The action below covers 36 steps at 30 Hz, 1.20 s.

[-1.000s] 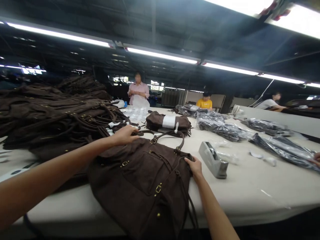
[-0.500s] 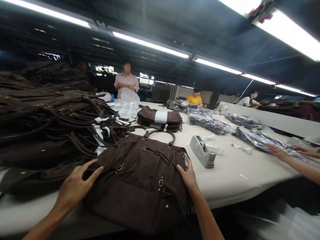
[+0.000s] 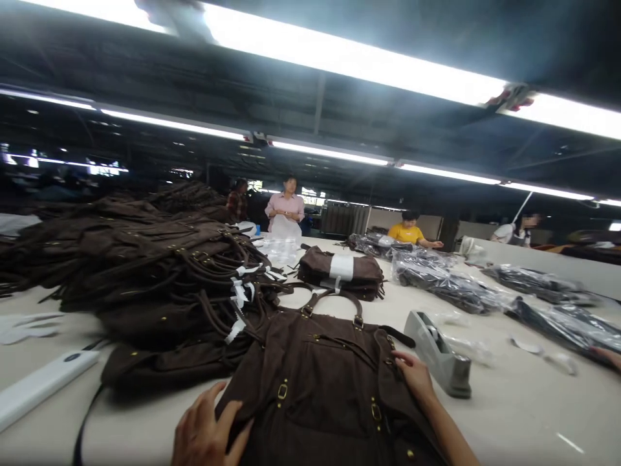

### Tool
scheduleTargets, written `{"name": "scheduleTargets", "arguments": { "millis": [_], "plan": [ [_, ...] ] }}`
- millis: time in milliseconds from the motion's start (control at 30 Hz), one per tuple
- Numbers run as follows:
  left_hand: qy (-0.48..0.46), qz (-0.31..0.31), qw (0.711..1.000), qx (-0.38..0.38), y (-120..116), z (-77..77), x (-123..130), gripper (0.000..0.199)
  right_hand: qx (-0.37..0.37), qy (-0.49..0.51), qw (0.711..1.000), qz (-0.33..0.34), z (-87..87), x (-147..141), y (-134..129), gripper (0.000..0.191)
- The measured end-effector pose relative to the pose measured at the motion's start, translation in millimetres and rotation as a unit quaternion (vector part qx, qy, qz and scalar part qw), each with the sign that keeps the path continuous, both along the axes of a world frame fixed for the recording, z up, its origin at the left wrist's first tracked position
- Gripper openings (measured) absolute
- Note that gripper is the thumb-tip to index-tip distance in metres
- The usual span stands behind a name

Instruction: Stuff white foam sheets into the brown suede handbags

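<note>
A dark brown handbag (image 3: 310, 388) with brass buckles and two rolled handles lies on the table in front of me. My left hand (image 3: 208, 427) is at its lower left side, fingers apart, the fingertips against the fabric. At the bag's upper right edge, near the strap fittings, my right hand (image 3: 414, 378) grips the side, with part of its fingers hidden. A grey tape dispenser (image 3: 439, 356) stands just right of that hand. Behind the handles sits a folded brown bag (image 3: 317, 272) with a white band around it.
A tall heap of brown bags (image 3: 160, 259) fills the left. Several plastic-wrapped bags (image 3: 441, 285) lie at the back right. A long white object (image 3: 43, 388) rests at the front left. A co-worker's hand (image 3: 606, 356) shows at the right edge; other people are across the table.
The view has turned left and tilted up, so things sit lower and further right. My left hand has come down along the bag's left side; my right hand stays at its right edge.
</note>
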State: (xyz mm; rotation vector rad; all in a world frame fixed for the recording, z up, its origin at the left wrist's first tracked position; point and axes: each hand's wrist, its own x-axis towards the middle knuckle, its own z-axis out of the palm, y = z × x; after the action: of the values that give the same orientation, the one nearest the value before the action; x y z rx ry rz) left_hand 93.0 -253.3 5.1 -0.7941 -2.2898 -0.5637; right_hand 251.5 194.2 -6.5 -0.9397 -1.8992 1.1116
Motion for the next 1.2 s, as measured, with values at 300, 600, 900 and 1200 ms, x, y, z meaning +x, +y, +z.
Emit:
{"name": "scheduleTargets", "arguments": {
  "millis": [300,600,900,1200],
  "plan": [
    [-0.089,-0.019,0.992,-0.089,46.7,26.0,-9.4,0.033,0.14,-0.201,0.964,0.106,33.9,13.9,-47.0,0.052],
    [-0.265,-0.062,0.921,0.278,43.8,52.6,-35.8,0.056,0.211,-0.354,0.911,0.021,14.1,0.5,-76.0,0.056],
    [-0.302,-0.049,0.889,0.341,42.0,47.2,-35.2,0.055,0.162,-0.257,0.953,-0.001,3.9,34.6,-52.0,0.044],
    [-0.187,-0.056,0.94,0.279,33.7,9.6,-50.4,0.052,0.028,-0.109,0.988,0.106,4.7,70.9,-62.3,0.062]
  ]
}}
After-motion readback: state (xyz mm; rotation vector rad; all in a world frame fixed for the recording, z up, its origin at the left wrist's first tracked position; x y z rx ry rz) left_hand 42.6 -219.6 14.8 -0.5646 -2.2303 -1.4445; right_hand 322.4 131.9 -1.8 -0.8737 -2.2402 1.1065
